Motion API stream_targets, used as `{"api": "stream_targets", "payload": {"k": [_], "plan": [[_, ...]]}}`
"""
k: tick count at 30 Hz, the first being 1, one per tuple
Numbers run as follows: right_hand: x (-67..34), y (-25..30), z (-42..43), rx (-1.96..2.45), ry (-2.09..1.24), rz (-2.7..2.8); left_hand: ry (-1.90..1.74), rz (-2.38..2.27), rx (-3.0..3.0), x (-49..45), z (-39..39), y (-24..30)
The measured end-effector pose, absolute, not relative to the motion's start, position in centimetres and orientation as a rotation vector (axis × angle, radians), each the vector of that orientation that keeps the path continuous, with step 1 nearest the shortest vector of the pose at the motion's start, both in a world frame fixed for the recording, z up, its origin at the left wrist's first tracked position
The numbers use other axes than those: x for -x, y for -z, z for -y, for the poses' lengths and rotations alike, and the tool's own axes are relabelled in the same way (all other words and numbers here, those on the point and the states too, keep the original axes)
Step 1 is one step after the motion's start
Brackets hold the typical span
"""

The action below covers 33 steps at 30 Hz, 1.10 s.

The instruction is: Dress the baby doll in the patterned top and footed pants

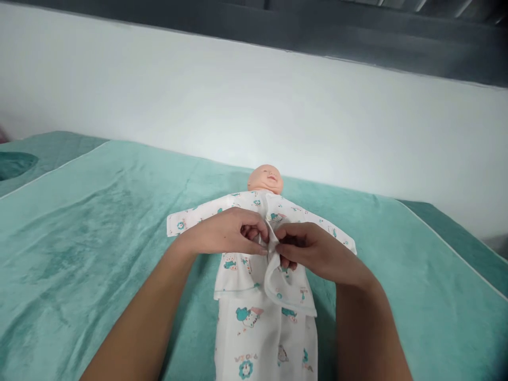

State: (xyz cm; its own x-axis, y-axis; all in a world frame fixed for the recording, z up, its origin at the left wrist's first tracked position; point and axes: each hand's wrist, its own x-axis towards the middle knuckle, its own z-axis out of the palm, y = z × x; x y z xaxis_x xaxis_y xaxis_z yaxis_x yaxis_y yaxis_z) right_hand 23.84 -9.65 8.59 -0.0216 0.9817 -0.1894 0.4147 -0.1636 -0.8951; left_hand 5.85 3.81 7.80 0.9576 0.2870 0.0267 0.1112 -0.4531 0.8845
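A baby doll [265, 178] lies on its back, dressed in a white printed baby shirt [238, 275] with long sleeves spread to both sides. White printed trousers [265, 338] cover its lower body. Over the chest, my left hand [234, 232] pinches one front edge of the shirt between thumb and fingers. Close beside it, my right hand [313, 247] pinches the other front edge, lifted slightly off the doll. Below my hands the shirt's front flap curls outward. Any fastener between my fingertips is hidden.
A teal cloth [111, 233] with some wrinkles lies under the doll. Behind it rises a white wall [222, 100], topped by a dark grey band [301, 32]. Darker teal fabric [51, 151] shows at the left, partly rumpled.
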Motion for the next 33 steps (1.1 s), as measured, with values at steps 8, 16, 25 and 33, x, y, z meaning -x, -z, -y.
{"api": "stream_targets", "payload": {"k": [8, 16, 25, 33], "plan": [[-24.4, -7.8, 9.2, 1.424, -1.268, 1.343, -0.367, -0.158, -1.940, -5.3, -4.3, -7.4], [-23.8, -7.4, 8.9, 1.381, -1.204, 1.184, -0.403, -0.200, -1.544, -4.9, -4.3, -6.9], [-24.0, -7.5, 9.3, 1.368, -1.252, 1.266, -0.233, -0.202, -1.431, -5.7, -3.6, -7.2], [-23.7, -7.0, 9.0, 1.201, -1.333, 1.209, -0.303, -0.148, -1.302, -6.0, -3.6, -6.7]]}}
